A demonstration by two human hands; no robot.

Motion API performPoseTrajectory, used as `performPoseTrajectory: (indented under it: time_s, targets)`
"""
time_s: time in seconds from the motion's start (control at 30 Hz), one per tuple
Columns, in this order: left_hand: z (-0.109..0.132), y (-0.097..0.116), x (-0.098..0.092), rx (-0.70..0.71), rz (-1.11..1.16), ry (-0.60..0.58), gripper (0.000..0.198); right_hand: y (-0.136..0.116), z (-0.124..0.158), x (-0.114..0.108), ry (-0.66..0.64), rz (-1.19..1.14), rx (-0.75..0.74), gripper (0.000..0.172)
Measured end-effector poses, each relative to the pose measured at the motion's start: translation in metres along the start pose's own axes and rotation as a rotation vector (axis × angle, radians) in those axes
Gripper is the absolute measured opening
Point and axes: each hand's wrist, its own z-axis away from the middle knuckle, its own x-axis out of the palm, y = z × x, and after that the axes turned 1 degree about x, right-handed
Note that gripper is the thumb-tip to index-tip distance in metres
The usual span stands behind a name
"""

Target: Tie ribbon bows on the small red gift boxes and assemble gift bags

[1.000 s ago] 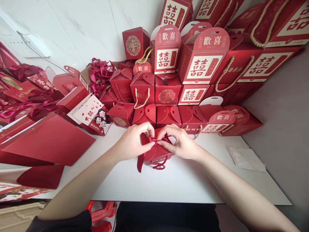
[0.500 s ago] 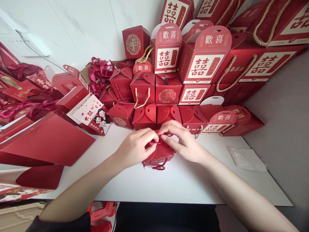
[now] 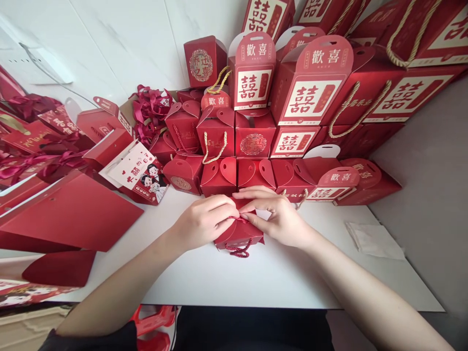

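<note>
A small red gift box (image 3: 239,235) with a twisted red cord handle (image 3: 237,250) stands on the white table (image 3: 256,278) in front of me. My left hand (image 3: 204,220) and my right hand (image 3: 276,217) meet over its top, fingers closed and pinching a dark red ribbon (image 3: 239,218) at the box's top. Most of the ribbon is hidden under my fingers. The top flaps of the box are covered by both hands.
Stacked red gift boxes (image 3: 252,141) and larger rope-handled bags (image 3: 387,92) fill the back and right. Flat red box blanks (image 3: 73,209), ribbons (image 3: 149,107) and a printed card box (image 3: 142,173) lie at the left. A white folded sheet (image 3: 373,240) lies at the right.
The loose ribbon tail hanging at the box's left has been drawn up out of sight. My hands have closed in tighter and lower over the box top.
</note>
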Motion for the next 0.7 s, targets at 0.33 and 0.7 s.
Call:
performPoseTrajectory:
  time_s: [0.33,0.7]
  targets:
    - [-0.0009,-0.0022,-0.0018,0.050,-0.009,0.000,0.015,-0.0079,0.0016,0.0000,0.112,0.194,-0.094,0.012]
    - [-0.0014,-0.0037,-0.0009,0.251,-0.121,0.077,0.012,-0.0051,-0.0011,-0.0015,-0.087,-0.282,0.358,0.010]
